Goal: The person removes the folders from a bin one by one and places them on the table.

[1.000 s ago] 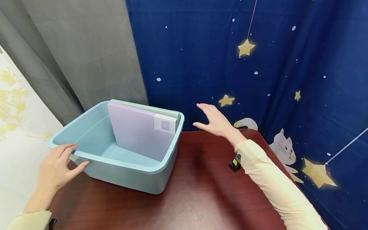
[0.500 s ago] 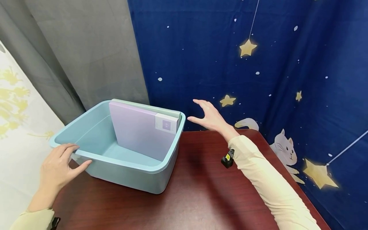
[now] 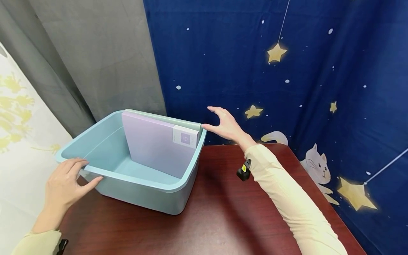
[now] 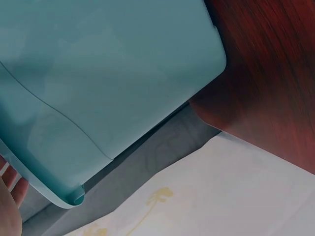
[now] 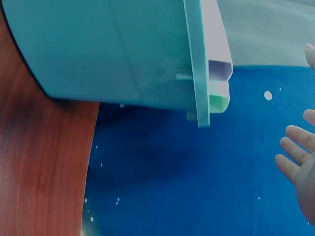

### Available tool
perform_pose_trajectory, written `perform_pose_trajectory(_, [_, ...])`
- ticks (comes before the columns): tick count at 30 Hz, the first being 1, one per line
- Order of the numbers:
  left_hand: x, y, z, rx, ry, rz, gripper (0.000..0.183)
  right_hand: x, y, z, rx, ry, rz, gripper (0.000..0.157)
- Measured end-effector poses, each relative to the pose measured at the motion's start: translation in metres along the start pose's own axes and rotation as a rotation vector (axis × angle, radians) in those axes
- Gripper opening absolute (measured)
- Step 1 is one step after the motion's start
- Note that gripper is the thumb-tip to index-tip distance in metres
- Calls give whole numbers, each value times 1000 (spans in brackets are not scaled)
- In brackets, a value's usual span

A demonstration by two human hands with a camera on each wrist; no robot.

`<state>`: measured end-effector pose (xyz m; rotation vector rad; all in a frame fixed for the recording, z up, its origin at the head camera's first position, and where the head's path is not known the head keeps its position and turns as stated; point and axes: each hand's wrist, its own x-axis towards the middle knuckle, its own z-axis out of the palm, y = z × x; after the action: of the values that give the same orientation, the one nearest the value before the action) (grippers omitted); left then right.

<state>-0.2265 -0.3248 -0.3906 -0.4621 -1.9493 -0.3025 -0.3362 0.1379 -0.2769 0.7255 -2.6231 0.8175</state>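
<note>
A light blue plastic tub (image 3: 143, 205) stands on the table, with a flat lilac box (image 3: 153, 148) and a pale green box (image 3: 159, 117) upright along its right side. My left hand (image 3: 62, 184) rests its relaxed fingers on the tub's near-left rim; its thumb points along the outer wall. My right hand (image 3: 225, 124) hovers at the far-right corner, fingers spread and thumb near the boxes' edge. In the right wrist view, the right fingers (image 5: 290, 147) are apart from the tub and hold nothing. The green box is mostly hidden behind the lilac one.
The dark red table (image 3: 220, 212) has its right edge beneath my right forearm. Behind it hang a grey curtain (image 3: 105, 53) and a blue curtain (image 3: 216, 56) with stars and a cat. White fabric (image 3: 19, 170) with yellow flowers hangs at the left.
My right hand has moved left and slightly up, closer to the tub's far-right corner, fingers still spread. The left hand stays at the rim, and the tub and boxes have not moved.
</note>
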Motion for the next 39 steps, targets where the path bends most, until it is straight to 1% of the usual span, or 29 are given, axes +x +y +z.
perform_pose_trajectory(9, [-1,-2,0,14,-3,-1,78,15,-16,14,83,-46,-23,71])
perform_pose_trajectory(15, [-1,-2,-1,28,-12,-10,79,23,-25,25,84,-64,-46,70])
perform_pose_trajectory(24, [-1,-2,1,45,-5,-9,79,28,-33,41,114,-95,-10,72])
perform_pose_trajectory(31, [-1,-2,2,38,10,-17,79,32,-36,51,113,-92,-29,70])
perform_pose_trajectory(35, [-1,-1,2,26,10,-29,80,35,-37,57,126,-94,-39,69])
perform_pose_trajectory(39, [-3,0,2,5,3,-66,81,38,-40,64,135,-109,-26,69])
